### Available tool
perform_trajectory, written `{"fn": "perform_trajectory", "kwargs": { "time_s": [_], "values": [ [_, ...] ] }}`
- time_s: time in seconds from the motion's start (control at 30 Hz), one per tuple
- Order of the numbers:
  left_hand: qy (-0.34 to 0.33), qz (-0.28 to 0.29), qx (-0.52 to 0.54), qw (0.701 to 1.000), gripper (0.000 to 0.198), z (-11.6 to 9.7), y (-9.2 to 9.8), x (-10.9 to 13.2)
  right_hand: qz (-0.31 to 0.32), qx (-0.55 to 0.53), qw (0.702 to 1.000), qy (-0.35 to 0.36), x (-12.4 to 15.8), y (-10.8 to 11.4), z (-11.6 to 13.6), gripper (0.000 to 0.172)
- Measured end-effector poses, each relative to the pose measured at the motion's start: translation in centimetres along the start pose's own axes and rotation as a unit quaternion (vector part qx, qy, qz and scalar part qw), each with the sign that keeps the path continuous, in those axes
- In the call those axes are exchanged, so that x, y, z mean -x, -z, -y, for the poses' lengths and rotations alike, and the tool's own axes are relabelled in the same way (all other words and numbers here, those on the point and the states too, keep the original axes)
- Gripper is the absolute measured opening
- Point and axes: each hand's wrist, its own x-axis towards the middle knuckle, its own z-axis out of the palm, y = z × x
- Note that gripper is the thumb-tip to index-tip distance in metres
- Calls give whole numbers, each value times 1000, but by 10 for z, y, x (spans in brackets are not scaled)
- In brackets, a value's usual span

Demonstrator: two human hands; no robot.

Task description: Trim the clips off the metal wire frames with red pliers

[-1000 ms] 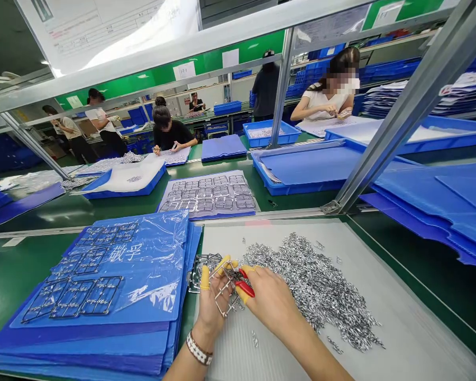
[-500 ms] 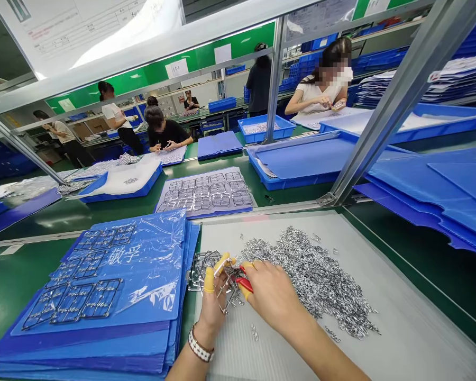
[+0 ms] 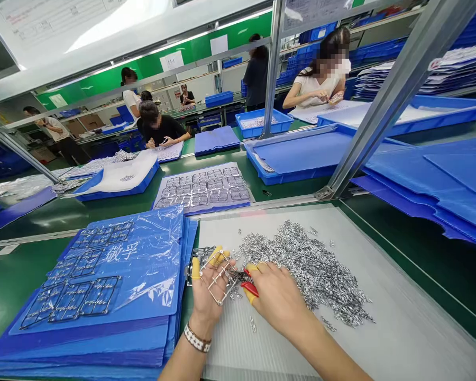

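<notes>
My left hand (image 3: 208, 291), palm up with yellow finger cots, holds a thin shiny sprue frame (image 3: 213, 284) across its fingers. My right hand (image 3: 275, 291) is closed around red-handled cutting pliers (image 3: 250, 288). Their dark jaws meet the right side of the frame, partly hidden by the fingers. More frames (image 3: 194, 259) lie behind my left hand. Right of it, a large heap of small shiny metallic-looking pieces (image 3: 317, 270) covers part of a pale ribbed sheet (image 3: 269, 352). A few loose pieces (image 3: 253, 324) sit near my wrists.
Blue sheets (image 3: 150, 296) are stacked at left, with several frames (image 3: 71, 299) under clear film on top. Beyond lie another sheet of frames (image 3: 202, 185) and blue trays (image 3: 301, 159). A metal post (image 3: 400, 100) slants up at right. Several people work across the bench.
My left hand has turned more palm up, and the frame now lies flatter and more in view. The pliers have shifted slightly right and down. The whole view has tilted a little.
</notes>
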Motion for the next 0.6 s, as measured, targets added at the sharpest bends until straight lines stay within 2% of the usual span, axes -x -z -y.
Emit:
{"fn": "perform_trajectory", "kwargs": {
  "time_s": [0.13,0.37,0.6],
  "values": [
    [-11,-13,-7,1000,61,1,1,1,13,-6,1000,3,-2,-6,4,19],
    [-41,-15,-43,998,60,6,3,1,31,-6,999,5,-5,-2,8,21],
    [-51,-21,-69,996,61,5,4,0,24,15,1000,11,-6,-1,10,16]
  ]
}}
